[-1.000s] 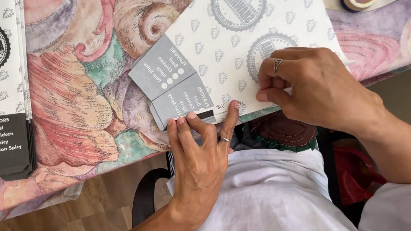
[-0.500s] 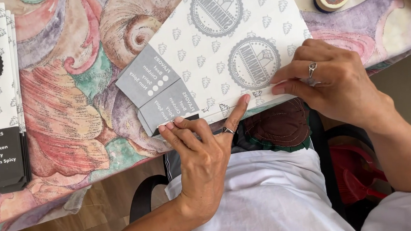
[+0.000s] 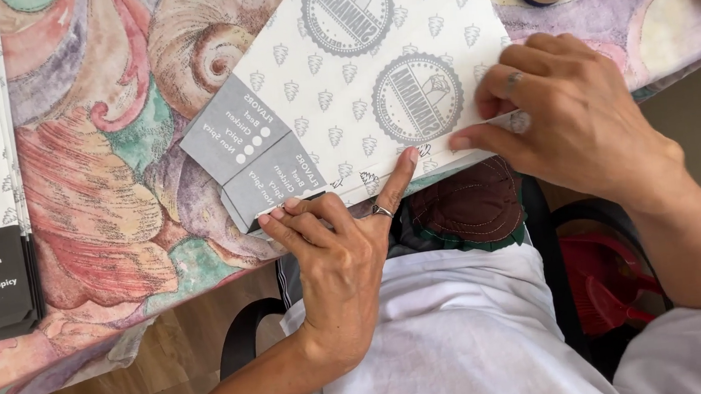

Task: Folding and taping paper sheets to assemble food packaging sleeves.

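You are pressing your left hand (image 3: pixel 334 253), fingers spread, on the flat printed paper sleeve's (image 3: pixel 358 95) near edge. Your right hand (image 3: pixel 576 122) fingers are pinching that thin, matte, creased edge beside them on the floral-clothed bench (image 3: pixel 88 194).

left hand (image 3: pixel 334 253): palm down, fingers spread flat, index stretched forward, ring on one finger | right hand (image 3: pixel 572 123): palm down, fingers curled, thumb and index pinched together | both forearms bare, angled inward

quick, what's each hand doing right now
Left hand: open, fingers pressing flat on the folded edge of the printed paper sheet.
Right hand: fingers curled, pinching the same sheet's edge.
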